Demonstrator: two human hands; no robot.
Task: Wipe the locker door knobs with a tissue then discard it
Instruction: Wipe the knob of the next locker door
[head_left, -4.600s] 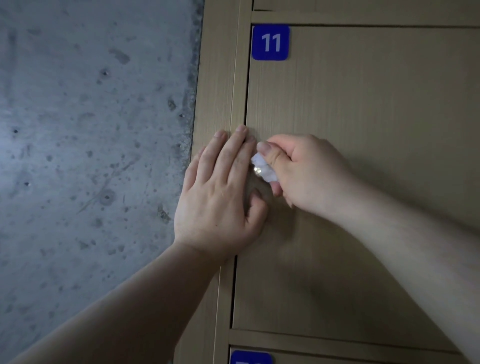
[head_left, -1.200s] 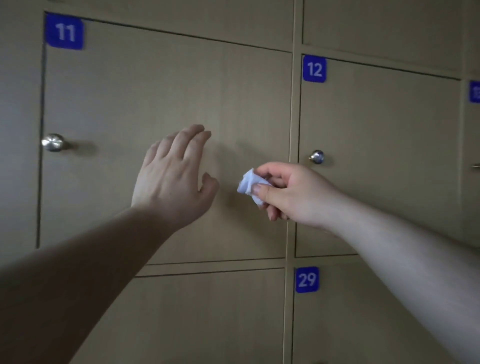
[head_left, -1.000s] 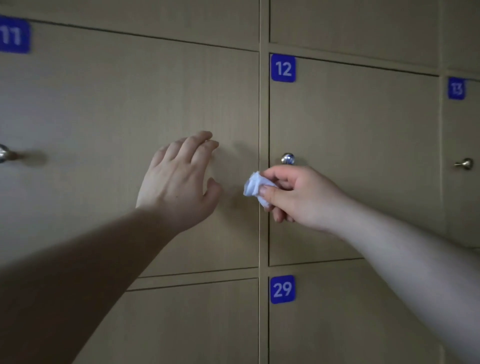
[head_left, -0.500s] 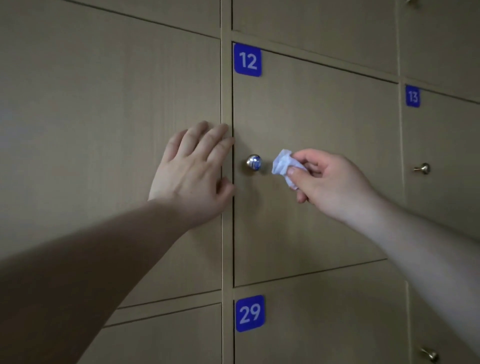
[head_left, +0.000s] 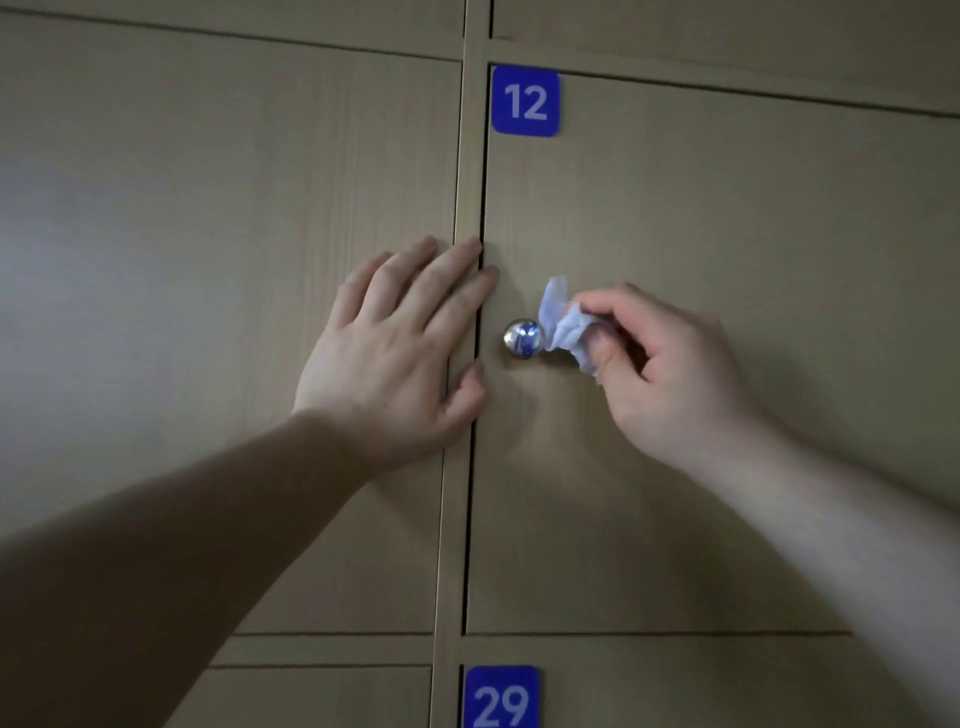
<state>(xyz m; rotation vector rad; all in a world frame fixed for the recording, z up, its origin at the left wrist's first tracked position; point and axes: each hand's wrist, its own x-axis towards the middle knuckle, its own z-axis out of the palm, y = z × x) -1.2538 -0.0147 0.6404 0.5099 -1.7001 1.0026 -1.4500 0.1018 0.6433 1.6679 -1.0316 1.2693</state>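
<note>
A round silver knob (head_left: 523, 339) sits near the left edge of the wooden locker door marked 12 (head_left: 727, 364). My right hand (head_left: 670, 369) pinches a crumpled white tissue (head_left: 566, 325) between thumb and fingers, its edge touching the knob's right side. My left hand (head_left: 400, 353) lies flat with straight fingers on the neighbouring door and the frame strip, just left of the knob.
Blue number plates read 12 (head_left: 525, 101) above the knob and 29 (head_left: 503, 699) on the locker below. The vertical frame strip (head_left: 462, 493) runs between the two columns of doors. More locker doors fill the view on all sides.
The view has moved in on locker 12. My right hand has brought the tissue left up to the knob. My left hand has settled flat beside the door's edge.
</note>
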